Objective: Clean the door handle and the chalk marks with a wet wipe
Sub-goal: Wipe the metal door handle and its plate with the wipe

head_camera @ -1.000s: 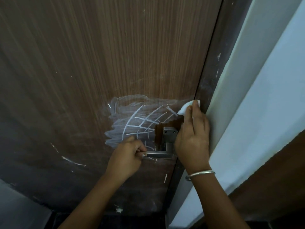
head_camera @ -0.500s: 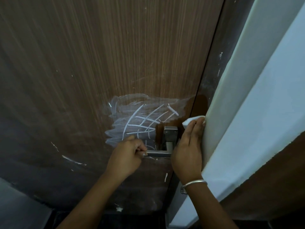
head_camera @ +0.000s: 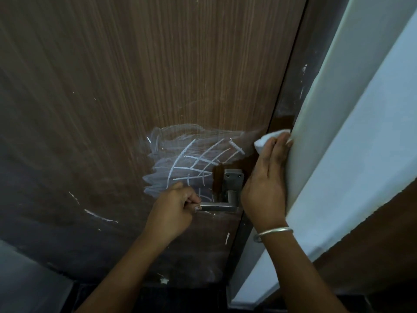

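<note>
Gripping: left hand (head_camera: 174, 212) clamped on door handle (head_camera: 217, 207).
Pressing: right hand (head_camera: 265, 186) held wet wipe (head_camera: 266, 141) flat beside chalk marks (head_camera: 194, 163).

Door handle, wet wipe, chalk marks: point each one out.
door handle (head_camera: 220, 207), head view, on the bare lever bar just right of the gripping fingers.
wet wipe (head_camera: 265, 141), head view, on the white fold above the fingertips.
chalk marks (head_camera: 194, 164), head view, on the crossed white lines.

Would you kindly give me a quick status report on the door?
Left hand gripping handle. Right hand pressing wipe at door edge. Chalk marks mostly remain. Nothing in the way.
</note>
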The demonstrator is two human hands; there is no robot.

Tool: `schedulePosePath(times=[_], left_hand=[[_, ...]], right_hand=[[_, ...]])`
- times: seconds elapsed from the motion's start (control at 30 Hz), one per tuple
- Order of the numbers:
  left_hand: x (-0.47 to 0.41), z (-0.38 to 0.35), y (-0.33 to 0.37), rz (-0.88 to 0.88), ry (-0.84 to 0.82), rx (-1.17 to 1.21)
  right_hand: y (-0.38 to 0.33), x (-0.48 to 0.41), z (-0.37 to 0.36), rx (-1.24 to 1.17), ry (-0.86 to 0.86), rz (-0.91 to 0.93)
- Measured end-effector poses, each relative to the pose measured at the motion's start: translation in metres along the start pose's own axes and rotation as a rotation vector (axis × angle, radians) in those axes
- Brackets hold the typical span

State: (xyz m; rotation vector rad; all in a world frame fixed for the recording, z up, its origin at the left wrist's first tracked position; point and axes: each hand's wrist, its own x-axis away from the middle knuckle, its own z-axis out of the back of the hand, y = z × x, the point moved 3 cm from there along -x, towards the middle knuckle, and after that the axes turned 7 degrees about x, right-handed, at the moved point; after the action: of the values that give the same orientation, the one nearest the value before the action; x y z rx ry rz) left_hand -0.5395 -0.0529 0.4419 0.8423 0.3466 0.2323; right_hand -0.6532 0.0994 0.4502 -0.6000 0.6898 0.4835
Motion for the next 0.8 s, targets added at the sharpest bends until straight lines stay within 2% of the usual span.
schedulePosePath(times=[0.07, 0.13, 0.23, 0.43, 0.67, 0.8], left_hand=[[0.000, 0.000, -0.001, -0.002, -0.001, 0.006], [0.000, 0.000, -0.001, -0.005, 0.003, 0.007], [0.000, -0.001, -0.002, -0.005, 0.007, 0.001], [-0.001, 0.000, -0.001, -0.014, 0.005, 0.009], [0.000, -0.001, -0.002, -0.019, 0.027, 0.015], [-0.001, -0.002, -0.003, -0.007, 0.036, 0.012]], right_hand=[[0.005, 0.027, -0.010, -0.079, -0.020, -0.030], [0.012, 0.057, -0.027, -0.057, -0.132, -0.042], [0.028, 0.087, -0.053, -0.149, -0.297, -0.193], [0.033, 0.112, -0.066, 0.070, -0.415, -0.169], [0.021, 0.094, -0.053, 0.015, -0.263, -0.095], [0.019, 0.064, -0.043, 0.259, -0.176, 0.048]])
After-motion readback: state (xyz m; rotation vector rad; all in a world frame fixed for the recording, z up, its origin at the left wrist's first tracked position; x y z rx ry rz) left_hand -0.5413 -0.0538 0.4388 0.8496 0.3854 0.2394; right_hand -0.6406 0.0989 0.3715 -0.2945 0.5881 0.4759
